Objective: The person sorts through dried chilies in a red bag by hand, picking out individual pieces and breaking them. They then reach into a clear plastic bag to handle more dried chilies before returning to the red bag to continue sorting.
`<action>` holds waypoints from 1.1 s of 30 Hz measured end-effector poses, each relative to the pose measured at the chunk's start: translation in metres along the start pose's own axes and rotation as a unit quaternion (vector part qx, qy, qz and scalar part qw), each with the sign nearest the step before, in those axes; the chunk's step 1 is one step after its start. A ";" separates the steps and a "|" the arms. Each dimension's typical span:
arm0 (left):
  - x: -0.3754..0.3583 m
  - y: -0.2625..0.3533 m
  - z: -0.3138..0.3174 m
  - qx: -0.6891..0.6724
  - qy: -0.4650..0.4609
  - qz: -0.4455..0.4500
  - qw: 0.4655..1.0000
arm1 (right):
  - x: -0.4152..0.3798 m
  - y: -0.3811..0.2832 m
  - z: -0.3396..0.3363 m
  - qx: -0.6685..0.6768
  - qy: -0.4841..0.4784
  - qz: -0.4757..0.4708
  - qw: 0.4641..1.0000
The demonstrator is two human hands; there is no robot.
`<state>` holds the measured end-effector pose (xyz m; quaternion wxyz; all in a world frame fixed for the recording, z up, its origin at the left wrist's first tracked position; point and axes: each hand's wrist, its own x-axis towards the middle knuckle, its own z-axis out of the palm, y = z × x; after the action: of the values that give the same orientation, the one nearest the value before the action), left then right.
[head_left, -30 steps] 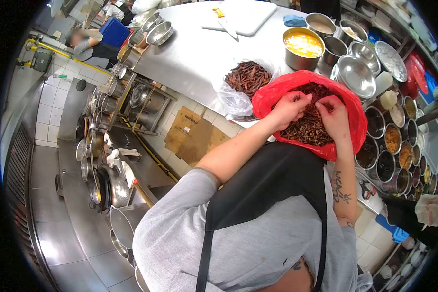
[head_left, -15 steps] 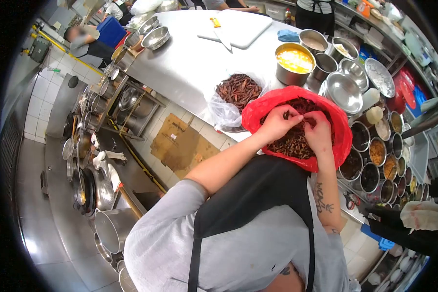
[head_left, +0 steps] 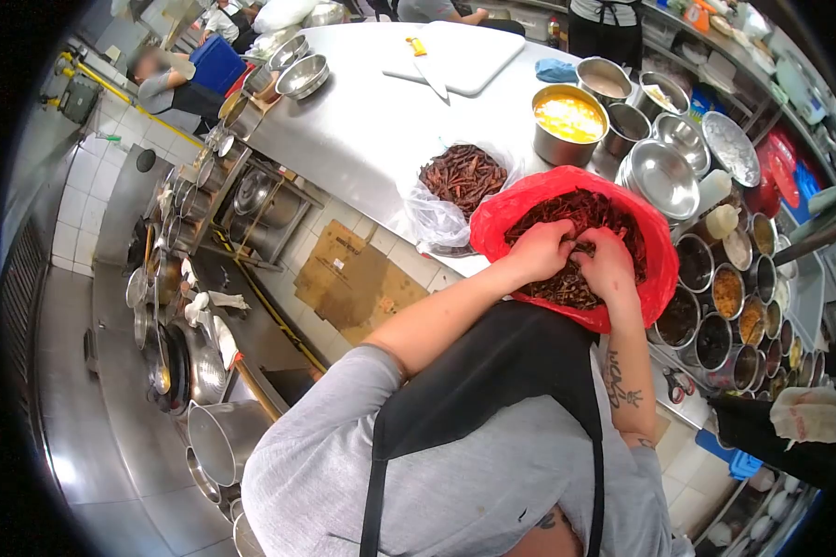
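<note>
A red plastic bag (head_left: 661,283) with its mouth wide stands at the table edge in front of me, full of dark dried chilies (head_left: 567,290). My left hand (head_left: 543,251) and my right hand (head_left: 609,265) meet over it, fingertips pinched close together. A small dark piece, which looks like a dried chili, shows between them. Both hands are closed, and the fingers partly hide it. Just to the left, a clear plastic bag (head_left: 429,223) holds more whole dried chilies (head_left: 464,178).
A pot of yellow-orange liquid (head_left: 569,125) stands beyond the red bag, near stacked metal bowls (head_left: 661,181). A knife (head_left: 429,76) lies on the white cutting board (head_left: 478,60). Several seasoning containers (head_left: 713,339) crowd the right. Other people work at the far end.
Both hands have dipped slightly lower into the red bag, still pinched together. The whole view has shifted a little to the right.
</note>
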<state>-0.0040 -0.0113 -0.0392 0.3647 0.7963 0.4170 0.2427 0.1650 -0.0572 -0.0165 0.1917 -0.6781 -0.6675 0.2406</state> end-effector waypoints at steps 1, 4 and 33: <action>0.002 0.001 0.000 -0.008 0.000 0.001 1.000 | 0.000 0.002 0.002 0.016 0.016 -0.008 1.000; 0.004 0.010 0.001 -0.053 0.052 0.036 0.997 | 0.001 0.006 0.001 0.071 0.066 -0.004 0.995; 0.011 0.013 -0.015 -0.060 0.001 0.033 0.998 | -0.006 0.004 -0.024 0.145 0.049 -0.044 0.987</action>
<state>-0.0015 -0.0013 -0.0190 0.4029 0.7862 0.3757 0.2801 0.1820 -0.0613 0.0014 0.3308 -0.6238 -0.6446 0.2932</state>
